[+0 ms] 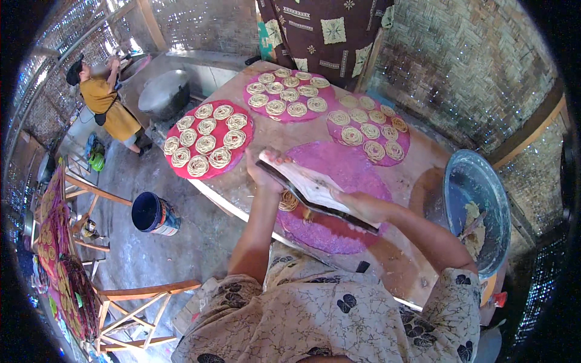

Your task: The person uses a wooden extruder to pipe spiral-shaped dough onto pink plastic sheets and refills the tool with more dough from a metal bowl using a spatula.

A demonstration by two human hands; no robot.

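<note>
In the head view I grip a long wooden press [302,181], pale on top with a dark lower edge, my left hand [263,169] at its far-left end and my right hand [363,206] toward its near-right end. It is held slanting above a pink round mat [351,163]. A coiled strand nest [287,204] shows beneath it, with more strand partly hidden under the press. A red mat [192,127] and two pink mats [266,106] [342,140] carry several pale coiled nests around the back and left of the wooden table [411,254].
A large basin [499,212] holding dough stands at the right. A co-worker [103,103] is by a metal pot [163,94] at the back left. On the floor are a bucket [154,215], wooden racks [148,290] and stacked mats [54,236]. A patterned cloth [321,36] hangs behind.
</note>
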